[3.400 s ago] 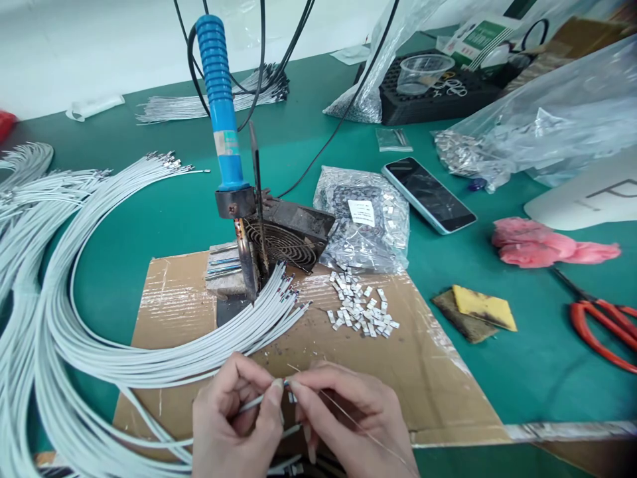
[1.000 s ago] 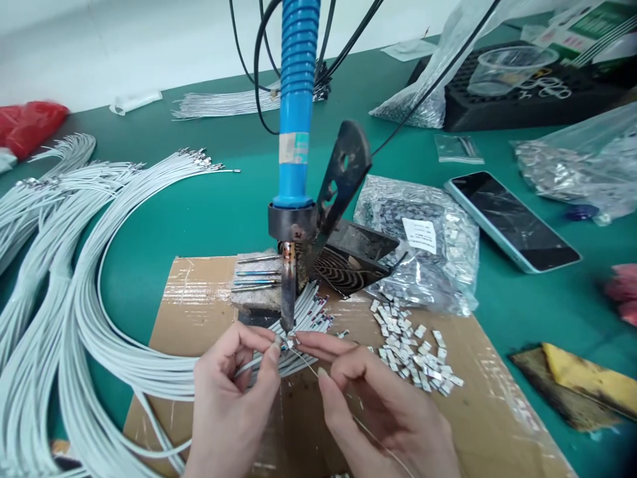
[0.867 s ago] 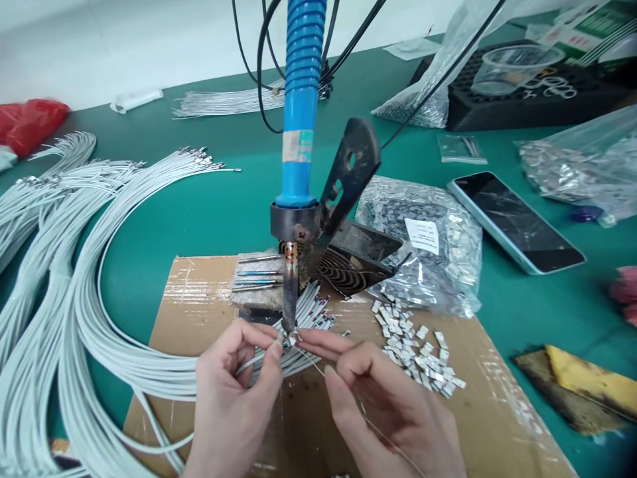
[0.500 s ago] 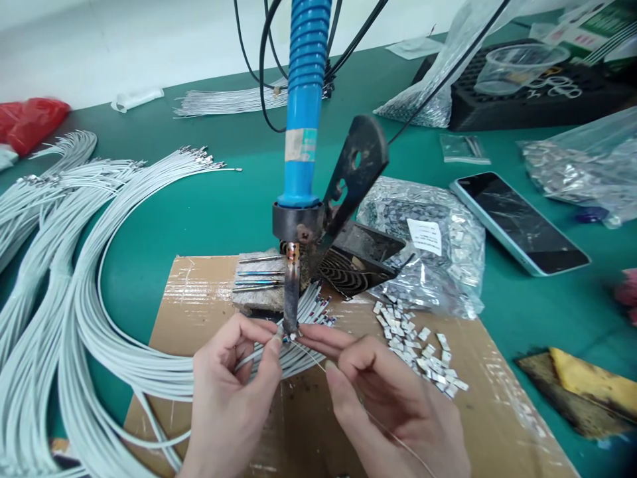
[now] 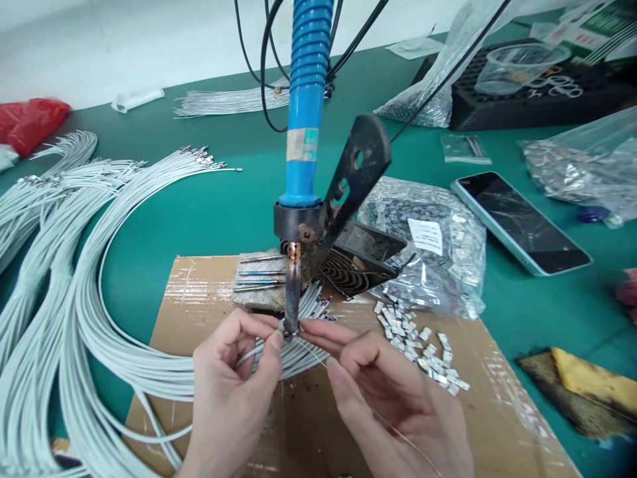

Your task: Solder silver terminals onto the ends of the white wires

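Note:
A blue-handled soldering iron (image 5: 302,162) is fixed in a black metal holder, its tip pointing down between my hands. My left hand (image 5: 236,382) pinches the end of a white cable (image 5: 245,359) right beside the tip. Thin solder wire (image 5: 312,350) runs through my right hand (image 5: 398,398), pinched between thumb and bent fingers, and leads up toward the tip. The outstretched fingers of that hand reach the tip from the right. The joint itself is tiny and mostly hidden by fingertips and iron. More white cables (image 5: 134,345) lie beneath and to the left.
Cardboard (image 5: 189,285) covers the work area on the green table (image 5: 239,212). Small metal pieces (image 5: 421,348) are scattered at right. Behind them lie a plastic bag of parts (image 5: 462,259) and a phone (image 5: 522,226). A stained yellow sponge (image 5: 594,382) sits far right.
A small bright bit visible below the iron's tip earlier is now out of sight. My hands keep nearly the same pose; the view has shifted very slightly.

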A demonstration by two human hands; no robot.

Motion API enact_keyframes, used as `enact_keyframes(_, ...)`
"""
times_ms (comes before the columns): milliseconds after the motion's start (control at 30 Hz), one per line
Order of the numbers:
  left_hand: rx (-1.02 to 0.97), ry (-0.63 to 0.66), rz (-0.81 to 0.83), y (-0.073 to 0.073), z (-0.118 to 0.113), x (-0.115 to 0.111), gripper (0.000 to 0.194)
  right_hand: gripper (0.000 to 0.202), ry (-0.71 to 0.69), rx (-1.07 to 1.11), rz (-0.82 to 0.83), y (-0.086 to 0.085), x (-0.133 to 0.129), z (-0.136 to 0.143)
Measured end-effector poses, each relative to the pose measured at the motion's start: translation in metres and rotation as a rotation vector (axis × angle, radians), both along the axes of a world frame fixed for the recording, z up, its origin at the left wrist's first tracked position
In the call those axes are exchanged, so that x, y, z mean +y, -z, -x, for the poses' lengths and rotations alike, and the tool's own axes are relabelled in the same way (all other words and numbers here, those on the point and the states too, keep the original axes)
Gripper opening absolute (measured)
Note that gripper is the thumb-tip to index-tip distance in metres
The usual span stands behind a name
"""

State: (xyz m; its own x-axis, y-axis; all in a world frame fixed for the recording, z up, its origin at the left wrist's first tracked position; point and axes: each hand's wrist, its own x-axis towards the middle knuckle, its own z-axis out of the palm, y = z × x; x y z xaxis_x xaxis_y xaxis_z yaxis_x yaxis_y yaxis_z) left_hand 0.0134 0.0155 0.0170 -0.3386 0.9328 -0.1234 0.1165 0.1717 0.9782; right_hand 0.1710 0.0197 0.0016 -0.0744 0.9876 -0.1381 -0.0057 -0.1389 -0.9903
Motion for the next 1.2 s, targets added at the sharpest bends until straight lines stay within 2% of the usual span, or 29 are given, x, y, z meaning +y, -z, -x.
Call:
enact_keyframes(100, 0.002, -0.003, -0.011, 0.0, 0.0, -0.001, 0.017, 0.022, -0.02, -0.008, -0.022, 0.001, 0.001, -0.001)
enact_keyframes(367, 0.01, 0.003, -0.027, -0.002, 0.001, -0.002, 0.018, 0.022, 0.073, 0.038, 0.061, -0.005, -0.005, 0.009)
enact_keyframes(667, -0.001, 0.001, -0.017, -0.001, 0.001, -0.003, 0.018, 0.021, 0.008, 0.035, 0.002, 0.0, -0.002, 0.003)
enact_keyframes(767, -0.004, -0.009, -0.03, 0.0, 0.002, -0.003, 0.017, 0.022, 0.036, 0.05, 0.004, -0.003, -0.002, 0.006)
enact_keyframes(867, -0.006, -0.031, -0.036, -0.001, -0.002, -0.003, 0.018, 0.023, 0.086, 0.062, 0.031, -0.008, -0.003, 0.01)
enact_keyframes(1000, -0.038, -0.127, -0.061, -0.002, -0.007, -0.002, 0.02, 0.023, 0.083, 0.051, 0.016, -0.009, -0.004, 0.011)
enact_keyframes(1200, 0.015, -0.013, -0.033, 0.002, 0.002, -0.003, 0.02, 0.025, 0.071, 0.014, 0.006, -0.006, -0.002, 0.01)
